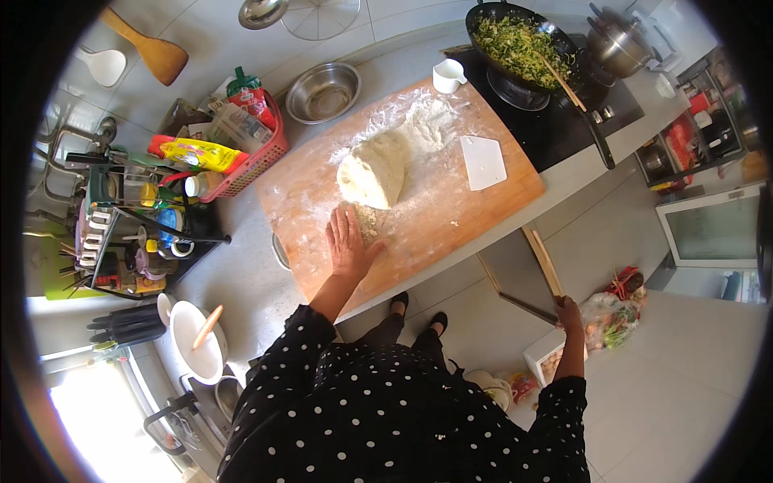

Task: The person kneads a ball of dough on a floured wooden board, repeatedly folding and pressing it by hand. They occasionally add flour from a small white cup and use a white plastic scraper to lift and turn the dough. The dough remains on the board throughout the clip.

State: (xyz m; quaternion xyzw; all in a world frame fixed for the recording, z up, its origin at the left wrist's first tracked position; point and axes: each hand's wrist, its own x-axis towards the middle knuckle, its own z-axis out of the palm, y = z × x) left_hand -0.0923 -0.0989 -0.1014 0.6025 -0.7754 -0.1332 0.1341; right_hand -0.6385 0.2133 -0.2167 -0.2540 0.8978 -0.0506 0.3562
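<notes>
On the floured wooden board (423, 223), my left hand (348, 244) lies palm down with its thumb spread, beside crumbs and just below a lump of dough (374, 169). It holds nothing. Loose flour (432, 124) is heaped past the dough. A white plastic scraper (483, 163) and a white measuring cup (449, 76) are on the board's right part and far corner. Low at the right, my right hand (569, 314) grips the end of a wooden-edged panel (543, 265) below the counter; whether it is a door or drawer front, I cannot tell.
A wok of chopped greens (522, 51) with chopsticks stands on the black stove, its handle (598, 142) pointing towards me. Behind the board is a steel bowl (324, 93); a red basket (256, 160) stands left. Vegetable bags (613, 323) and an egg box (546, 356) are on the floor.
</notes>
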